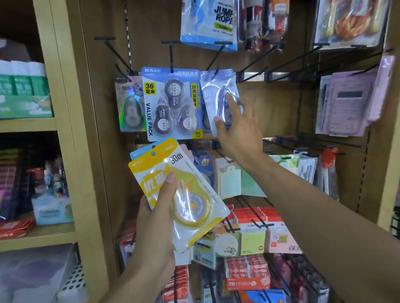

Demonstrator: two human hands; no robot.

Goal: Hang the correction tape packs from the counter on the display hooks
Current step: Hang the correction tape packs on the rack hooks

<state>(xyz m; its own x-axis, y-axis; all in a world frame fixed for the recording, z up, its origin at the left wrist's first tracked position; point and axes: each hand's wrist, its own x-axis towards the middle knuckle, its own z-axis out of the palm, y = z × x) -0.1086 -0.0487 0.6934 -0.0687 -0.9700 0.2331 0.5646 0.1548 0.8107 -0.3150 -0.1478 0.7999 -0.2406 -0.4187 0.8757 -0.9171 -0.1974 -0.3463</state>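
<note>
My left hand (158, 215) grips a small stack of correction tape packs, a yellow pack (193, 199) in front and a light blue one (146, 149) behind it, held low in front of the display. My right hand (238, 134) reaches up to a purple-white pack (216, 91) that hangs at a black hook (213, 58); thumb and fingers pinch its lower part. To its left a blue value pack (167, 106) hangs on another hook, and a holographic single pack (129, 106) hangs further left.
Bare black hooks (259, 66) jut out to the right of the purple pack. Jump rope packs (210, 15) hang above, calculators (349, 103) at right, sticky notes (252, 240) and erasers (247, 273) below. A wooden shelf unit (60, 137) with boxes stands at left.
</note>
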